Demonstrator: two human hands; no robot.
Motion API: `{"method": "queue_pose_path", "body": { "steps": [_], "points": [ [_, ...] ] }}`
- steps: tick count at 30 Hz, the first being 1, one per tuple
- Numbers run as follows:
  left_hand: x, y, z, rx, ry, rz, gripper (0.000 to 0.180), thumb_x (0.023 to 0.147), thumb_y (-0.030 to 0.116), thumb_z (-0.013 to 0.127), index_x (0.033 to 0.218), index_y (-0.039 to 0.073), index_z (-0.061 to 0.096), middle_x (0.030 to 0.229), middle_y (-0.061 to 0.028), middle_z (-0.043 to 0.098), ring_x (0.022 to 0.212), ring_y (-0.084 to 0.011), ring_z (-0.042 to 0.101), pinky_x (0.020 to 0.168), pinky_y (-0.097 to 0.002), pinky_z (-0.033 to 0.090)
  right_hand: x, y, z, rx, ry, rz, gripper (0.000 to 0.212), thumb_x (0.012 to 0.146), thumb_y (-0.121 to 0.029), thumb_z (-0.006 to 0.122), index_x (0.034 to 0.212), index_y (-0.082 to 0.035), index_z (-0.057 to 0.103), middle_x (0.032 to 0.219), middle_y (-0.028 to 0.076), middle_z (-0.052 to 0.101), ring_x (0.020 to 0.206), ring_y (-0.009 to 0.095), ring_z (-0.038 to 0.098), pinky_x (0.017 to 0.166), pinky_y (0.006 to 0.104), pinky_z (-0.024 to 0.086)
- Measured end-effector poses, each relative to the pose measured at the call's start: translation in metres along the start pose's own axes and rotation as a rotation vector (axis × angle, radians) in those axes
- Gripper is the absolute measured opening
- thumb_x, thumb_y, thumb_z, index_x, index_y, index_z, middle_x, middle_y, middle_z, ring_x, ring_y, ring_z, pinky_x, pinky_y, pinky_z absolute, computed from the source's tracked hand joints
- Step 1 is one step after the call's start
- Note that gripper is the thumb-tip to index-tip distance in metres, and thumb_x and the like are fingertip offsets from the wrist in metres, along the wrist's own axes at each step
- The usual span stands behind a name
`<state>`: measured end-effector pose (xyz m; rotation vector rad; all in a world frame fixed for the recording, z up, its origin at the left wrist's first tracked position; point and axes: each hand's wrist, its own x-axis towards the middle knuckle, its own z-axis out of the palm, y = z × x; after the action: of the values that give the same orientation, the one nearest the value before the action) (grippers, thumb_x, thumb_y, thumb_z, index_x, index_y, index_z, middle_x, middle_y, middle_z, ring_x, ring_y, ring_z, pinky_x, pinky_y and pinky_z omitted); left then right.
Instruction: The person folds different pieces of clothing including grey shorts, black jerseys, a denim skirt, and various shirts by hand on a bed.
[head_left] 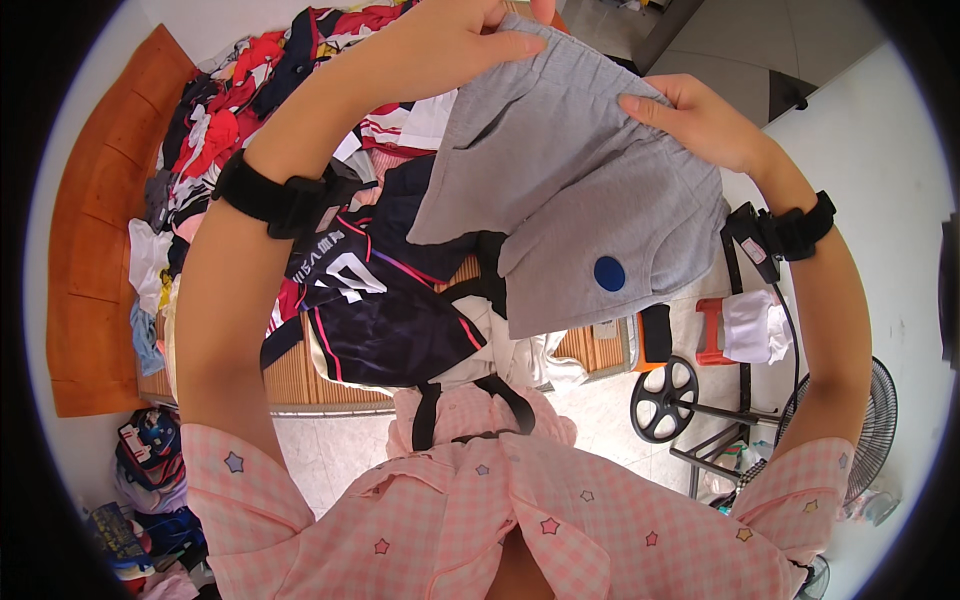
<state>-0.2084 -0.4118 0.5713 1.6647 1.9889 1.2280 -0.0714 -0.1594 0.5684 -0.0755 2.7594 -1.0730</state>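
Observation:
I hold up a pair of light grey shorts [590, 160] by the elastic waistband, spread out so the legs hang toward me. My left hand [505, 35] pinches one end of the waistband, partly cut off at the frame's top. Toward the other end, my right hand [705, 122] grips it with the thumb on the near side. A dark blue oval patch [609, 273] sits on one leg. Below and left of the shorts lies a black jersey [395, 325] with pink trim and white print. Black straps with small devices circle both forearms.
A heap of clothes [235, 110] covers the far left of the slatted mat [290, 385], beside a wooden headboard [110, 220]. To the right stand a red stool [710, 335] with white cloth [755, 328], a black wheel [664, 399] on a metal frame, and a fan [872, 430].

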Motion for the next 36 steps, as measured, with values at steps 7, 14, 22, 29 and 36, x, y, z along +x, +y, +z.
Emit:
{"method": "queue_pose_path", "body": {
  "steps": [7, 14, 22, 29, 36],
  "points": [
    [-0.004, -0.019, 0.014, 0.137, 0.019, 0.075, 0.017, 0.095, 0.007, 0.050, 0.101, 0.004, 0.066, 0.096, -0.0007, 0.067, 0.094, -0.0099, 0.059, 0.086, -0.0256, 0.044, 0.003, 0.007, 0.002, -0.018, 0.037, 0.015, 0.042, 0.096, -0.040, 0.057, 0.108, 0.000, 0.066, 0.076, -0.007, 0.054, 0.071, 0.004, 0.045, 0.065, 0.0219, 0.038],
    [-0.001, -0.030, 0.008, 0.122, -0.027, 0.018, 0.018, 0.095, 0.004, 0.048, 0.098, 0.003, 0.066, 0.097, -0.0018, 0.067, 0.096, -0.0119, 0.060, 0.089, -0.0266, 0.044, 0.006, 0.010, 0.011, 0.094, 0.125, 0.023, 0.038, 0.096, -0.035, 0.058, 0.113, -0.001, 0.065, 0.073, -0.006, 0.051, 0.064, 0.004, 0.044, 0.058, 0.0236, 0.037],
    [-0.008, -0.029, 0.016, 0.223, 0.065, 0.042, 0.018, 0.092, 0.005, 0.050, 0.099, 0.003, 0.066, 0.096, -0.0039, 0.066, 0.091, -0.0144, 0.059, 0.083, -0.0276, 0.045, 0.009, -0.005, 0.019, 0.320, 0.183, 0.260, 0.031, 0.092, -0.016, 0.055, 0.120, -0.003, 0.060, 0.088, 0.000, 0.060, 0.073, 0.007, 0.056, 0.064, 0.0223, 0.048],
    [-0.062, -0.015, 0.118, 0.619, 0.492, 0.266, 0.066, 0.061, 0.058, 0.079, 0.099, 0.007, 0.063, 0.097, -0.0114, 0.059, 0.082, -0.0321, 0.060, 0.072, -0.0400, 0.046, 0.006, -0.013, 0.042, 0.657, 0.264, 0.283, 0.034, 0.088, -0.004, 0.048, 0.122, -0.002, 0.050, 0.097, 0.010, 0.059, 0.077, 0.021, 0.066, 0.071, 0.0333, 0.058],
    [-0.048, -0.035, 0.163, 0.588, 0.811, 0.266, 0.048, 0.062, 0.031, 0.087, 0.095, 0.005, 0.064, 0.104, -0.0125, 0.062, 0.082, -0.0297, 0.062, 0.068, -0.0371, 0.050, 0.010, -0.007, 0.055, 0.742, 0.319, 0.328, 0.031, 0.090, -0.009, 0.049, 0.120, -0.004, 0.054, 0.099, 0.009, 0.065, 0.078, 0.019, 0.069, 0.075, 0.0308, 0.059]
  ]
}}
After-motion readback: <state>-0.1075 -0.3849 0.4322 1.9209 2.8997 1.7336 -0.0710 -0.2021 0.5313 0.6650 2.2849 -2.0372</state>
